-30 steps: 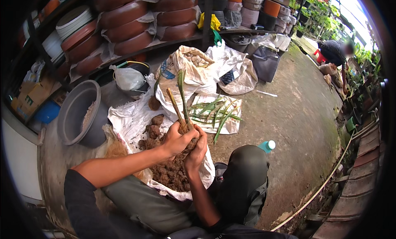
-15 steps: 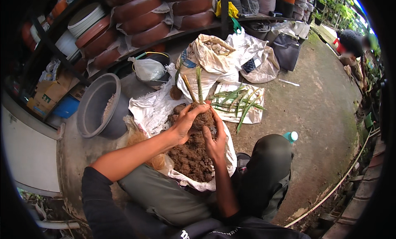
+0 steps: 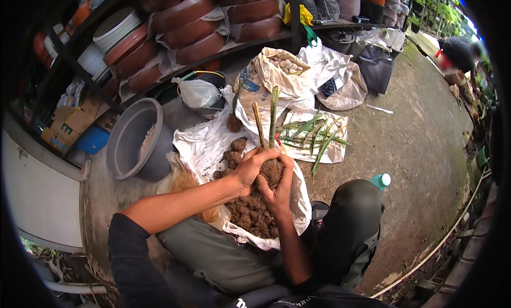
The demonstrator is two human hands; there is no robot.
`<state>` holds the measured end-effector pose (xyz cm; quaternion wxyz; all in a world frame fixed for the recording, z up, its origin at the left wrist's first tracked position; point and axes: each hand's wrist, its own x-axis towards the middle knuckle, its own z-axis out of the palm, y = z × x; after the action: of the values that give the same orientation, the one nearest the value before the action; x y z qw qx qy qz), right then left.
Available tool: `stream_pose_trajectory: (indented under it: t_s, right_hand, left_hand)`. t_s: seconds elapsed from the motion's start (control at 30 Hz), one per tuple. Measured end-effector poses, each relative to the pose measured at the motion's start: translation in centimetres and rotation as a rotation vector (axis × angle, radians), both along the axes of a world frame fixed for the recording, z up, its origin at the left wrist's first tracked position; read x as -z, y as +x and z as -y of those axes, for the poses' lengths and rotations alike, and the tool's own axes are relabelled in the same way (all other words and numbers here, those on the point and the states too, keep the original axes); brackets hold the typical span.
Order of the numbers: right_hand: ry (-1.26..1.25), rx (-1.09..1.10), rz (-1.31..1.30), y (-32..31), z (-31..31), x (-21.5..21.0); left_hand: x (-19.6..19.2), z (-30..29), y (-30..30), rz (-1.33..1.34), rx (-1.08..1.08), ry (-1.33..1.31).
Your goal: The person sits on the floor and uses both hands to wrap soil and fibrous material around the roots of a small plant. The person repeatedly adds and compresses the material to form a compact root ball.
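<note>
Both of my hands are wrapped round a brown, fibrous root ball [image 3: 272, 171] with upright cut stems [image 3: 273, 116], one green and one browner. My left hand [image 3: 249, 172] grips its left side, and my right hand [image 3: 280, 190] cups it from the right and below. Under them lies a white sack [image 3: 302, 201] spread open, bearing a heap of dark, crumbly fibre [image 3: 250, 215]. Several brown clumps [image 3: 232, 159] rest on the sack beyond my left hand. The underside of the root ball is hidden by my fingers.
Cut green leaves [image 3: 311, 132] lie on a flat printed sack ahead. A grey tub [image 3: 120, 161] stands left, a filled sack [image 3: 261, 68] beyond, and a teal bottle [image 3: 380, 181] beside my right knee. Stacked brown pots [image 3: 186, 21] line a shelf. Another person [image 3: 459, 53] is far right.
My hands have drawn the root ball slightly nearer and closed more tightly around it. Brown clumps on the sack show more clearly now. The whole view has shifted slightly.
</note>
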<state>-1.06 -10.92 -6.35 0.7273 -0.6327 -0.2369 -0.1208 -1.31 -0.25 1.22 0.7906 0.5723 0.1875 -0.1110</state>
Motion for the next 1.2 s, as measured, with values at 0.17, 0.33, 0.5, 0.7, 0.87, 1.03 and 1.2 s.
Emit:
stream_pose_trajectory:
  t_s: [0.17, 0.33, 0.5, 0.7, 0.87, 1.03, 1.2]
  right_hand:
    - [0.029, 0.054, 0.046, 0.1, -0.1, 0.4]
    - [0.200, 0.010, -0.246, 0.5, 0.1, 1.5]
    - [0.165, 0.153, -0.194, 0.7, 0.9, 0.5]
    - [0.120, 0.031, -0.077, 1.0, 0.9, 0.4]
    - [0.026, 0.025, -0.036, 1.1, 0.7, 0.4]
    - [-0.019, 0.071, -0.061, 0.7, 0.3, 0.3]
    - [0.112, -0.018, -0.235, 1.0, -0.4, 2.8]
  left_hand:
    - [-0.8, 1.0, -0.2, -0.002, -0.048, 0.076]
    - [0.5, 0.8, -0.2, -0.009, 0.008, -0.113]
    - [-0.5, 1.8, -0.3, 0.008, 0.100, 0.014]
    - [-0.6, 1.6, 0.1, -0.005, 0.041, -0.142]
    - [0.6, 0.9, -0.3, 0.032, -0.026, -0.130]
    - [-0.3, 1.6, -0.5, -0.009, -0.112, -0.014]
    - [0.6, 1.4, 0.2, -0.031, -0.195, 0.065]
